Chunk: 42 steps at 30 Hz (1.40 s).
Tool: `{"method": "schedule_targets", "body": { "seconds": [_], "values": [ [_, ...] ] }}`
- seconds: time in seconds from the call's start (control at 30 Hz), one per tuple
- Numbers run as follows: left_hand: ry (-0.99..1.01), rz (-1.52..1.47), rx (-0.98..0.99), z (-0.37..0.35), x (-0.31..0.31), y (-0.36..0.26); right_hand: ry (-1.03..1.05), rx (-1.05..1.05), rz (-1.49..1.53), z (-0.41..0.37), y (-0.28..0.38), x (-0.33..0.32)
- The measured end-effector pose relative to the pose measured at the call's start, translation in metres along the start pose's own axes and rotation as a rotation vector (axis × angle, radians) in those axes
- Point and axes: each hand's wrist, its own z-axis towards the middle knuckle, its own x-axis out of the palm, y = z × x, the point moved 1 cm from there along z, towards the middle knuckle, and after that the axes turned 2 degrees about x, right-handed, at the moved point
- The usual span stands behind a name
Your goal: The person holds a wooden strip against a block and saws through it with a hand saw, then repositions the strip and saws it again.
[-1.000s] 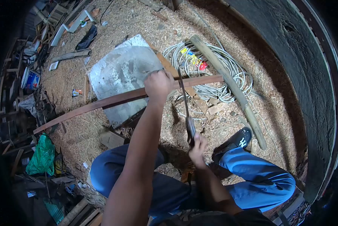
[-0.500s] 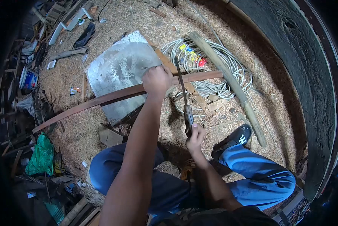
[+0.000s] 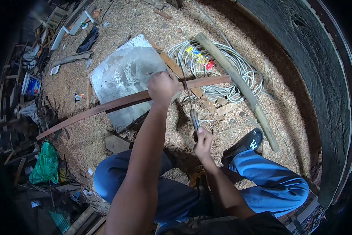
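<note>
A long, narrow reddish-brown wooden board (image 3: pixel 125 100) runs from the lower left up to the right. My left hand (image 3: pixel 163 86) is closed over it and grips it from above, near its right part. In my right hand (image 3: pixel 203 144) is a handsaw (image 3: pixel 195 118), its dark handle gripped in my fingers and its thin blade pointing away from me. Just right of my left hand, the blade crosses the board. Beneath the board lies a grey, stained metal sheet (image 3: pixel 123 70); what supports the board under my left hand is hidden.
A coil of grey cable (image 3: pixel 238 92) lies to the right with a wooden pole (image 3: pixel 227 64) across it. A dark curved wall (image 3: pixel 301 58) stands at right. Sawdust (image 3: pixel 133 15) covers the floor. A green plastic bag (image 3: pixel 45 163) and scrap wood lie at left.
The saw has shifted a little in its stroke across the board, with the blade looking more blurred. My left hand stays on the board in nearly the same place.
</note>
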Motion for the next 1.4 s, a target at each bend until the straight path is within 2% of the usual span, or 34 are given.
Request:
{"method": "schedule_targets", "body": {
  "seconds": [0.03,0.1,0.13,0.23,0.3,0.37,0.4,0.43,0.5,0.53,0.67,0.7,0.77,0.87,1.0,1.07,1.2,1.27,1.4],
  "values": [
    [-0.003,0.002,0.0,0.0,-0.001,-0.001,0.002,-0.002,0.002,-0.01,-0.009,-0.004],
    [0.034,0.003,-0.03,0.002,-0.003,-0.002,-0.102,-0.24,-0.134,-0.048,-0.029,-0.016],
    [0.034,0.001,-0.028,0.002,-0.004,-0.003,-0.105,-0.242,-0.135,-0.055,-0.028,-0.021],
    [0.041,0.015,-0.016,0.004,-0.006,-0.004,-0.019,-0.124,-0.035,-0.051,-0.023,-0.019],
    [0.073,0.023,-0.037,0.003,-0.005,-0.006,-0.16,-0.194,-0.144,-0.02,-0.009,-0.002],
    [0.075,0.032,-0.04,0.002,0.003,0.0,-0.076,0.007,0.122,0.012,-0.006,0.003],
    [0.068,0.038,-0.034,0.004,0.005,0.001,-0.022,0.017,0.068,0.011,-0.005,0.0],
    [0.073,0.038,-0.029,0.003,0.007,0.001,-0.029,0.021,0.069,0.004,-0.01,-0.007],
    [-0.053,0.049,0.004,0.002,0.007,0.002,0.043,-0.04,-0.043,-0.02,-0.024,-0.023],
    [-0.058,0.044,0.007,0.001,0.006,0.0,0.029,-0.077,0.005,-0.037,-0.028,-0.03],
    [0.052,0.053,-0.031,0.005,-0.001,-0.006,0.014,-0.056,0.058,-0.034,-0.015,-0.03],
    [0.109,0.043,-0.044,0.004,-0.003,-0.007,-0.059,0.052,0.143,-0.023,-0.006,-0.019],
    [0.099,0.036,-0.045,0.003,-0.007,-0.007,0.001,-0.016,0.073,0.012,-0.006,-0.007],
    [0.089,0.012,-0.044,0.001,-0.007,-0.005,-0.005,-0.062,0.023,0.008,-0.006,-0.004],
    [0.088,-0.003,-0.052,0.003,-0.006,-0.005,0.05,-0.151,0.017,-0.041,-0.015,-0.034],
    [0.081,-0.005,-0.042,0.003,-0.004,-0.006,0.045,-0.002,0.021,-0.045,-0.02,-0.04],
    [0.054,0.004,-0.015,0.003,-0.003,-0.004,0.053,-0.001,0.023,0.007,-0.004,-0.02],
    [0.081,0.012,-0.038,0.0,-0.01,-0.007,0.072,0.072,-0.02,0.022,0.017,-0.012],
    [0.114,0.038,-0.1,0.005,-0.012,-0.007,0.161,0.12,-0.053,-0.029,0.007,-0.033]
  ]
}}
